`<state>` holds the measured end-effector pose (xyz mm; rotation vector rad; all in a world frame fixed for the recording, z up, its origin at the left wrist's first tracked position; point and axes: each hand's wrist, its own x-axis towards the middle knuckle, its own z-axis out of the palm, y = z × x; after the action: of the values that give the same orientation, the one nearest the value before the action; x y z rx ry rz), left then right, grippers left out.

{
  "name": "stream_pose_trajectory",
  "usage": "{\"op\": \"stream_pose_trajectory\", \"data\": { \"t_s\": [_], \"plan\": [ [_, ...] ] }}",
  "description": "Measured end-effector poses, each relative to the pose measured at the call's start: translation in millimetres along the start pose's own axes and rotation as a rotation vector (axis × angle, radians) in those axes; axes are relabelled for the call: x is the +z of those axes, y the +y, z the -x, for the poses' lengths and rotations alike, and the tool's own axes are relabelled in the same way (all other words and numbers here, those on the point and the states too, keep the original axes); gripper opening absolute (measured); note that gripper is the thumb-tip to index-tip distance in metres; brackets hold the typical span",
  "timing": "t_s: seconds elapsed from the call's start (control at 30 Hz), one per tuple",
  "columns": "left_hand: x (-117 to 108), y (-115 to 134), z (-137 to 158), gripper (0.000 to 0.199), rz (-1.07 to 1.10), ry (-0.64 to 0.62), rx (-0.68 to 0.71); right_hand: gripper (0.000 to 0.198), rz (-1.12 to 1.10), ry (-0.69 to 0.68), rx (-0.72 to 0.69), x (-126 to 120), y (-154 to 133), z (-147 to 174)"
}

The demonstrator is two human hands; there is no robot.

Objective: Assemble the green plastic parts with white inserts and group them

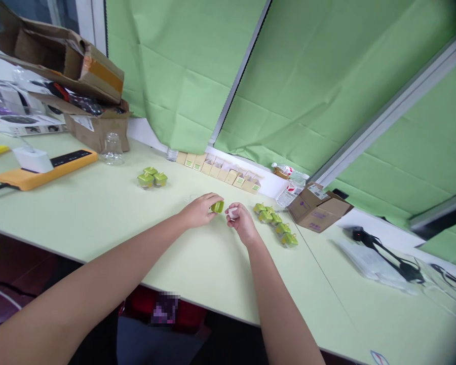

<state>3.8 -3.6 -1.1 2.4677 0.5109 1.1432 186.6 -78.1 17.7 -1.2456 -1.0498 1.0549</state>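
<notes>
My left hand [198,211] is closed on a small green lid [218,207], its hollow side tilted toward me. Close by on the right, my right hand [243,223] pinches a small white piece [233,213] whose kind I cannot make out. Both hands are just above the middle of the table, a short gap between them. Beyond my right hand stand several small clear containers with green lids [283,228] in a rough row. Another group of green-lidded containers [147,180] sits farther back on the left.
Small beige cartons [220,170] line the back edge below green curtains. At left are an orange power strip [72,165], a clear jar [113,149] and cardboard boxes [95,129]. A cardboard box [315,207], bottles [289,195] and a black cabled device [387,253] lie at right.
</notes>
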Motion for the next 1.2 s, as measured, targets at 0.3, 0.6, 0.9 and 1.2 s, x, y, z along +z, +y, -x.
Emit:
{"op": "stream_pose_trajectory", "data": {
  "t_s": [0.3, 0.6, 0.9, 1.2],
  "plan": [
    [16.5, -2.4, 2.1, 0.054, -0.111, 0.003, 0.065, 0.020, 0.614, 0.062, -0.262, 15.2, 14.5, -1.4],
    [20.1, 0.6, 1.9, 0.053, -0.157, -0.012, 0.086, 0.016, 0.398, 0.187, -0.103, 20.9, 18.7, -5.1],
    [16.3, 4.0, 1.7, 0.052, -0.079, -0.021, 0.080, 0.026, 0.173, 0.148, 0.054, 21.3, 11.3, 1.1],
    [14.6, 7.9, 1.2, 0.051, 0.047, -0.005, 0.006, 0.026, 0.128, 0.175, 0.029, 22.1, 7.9, 0.9]
  ]
}}
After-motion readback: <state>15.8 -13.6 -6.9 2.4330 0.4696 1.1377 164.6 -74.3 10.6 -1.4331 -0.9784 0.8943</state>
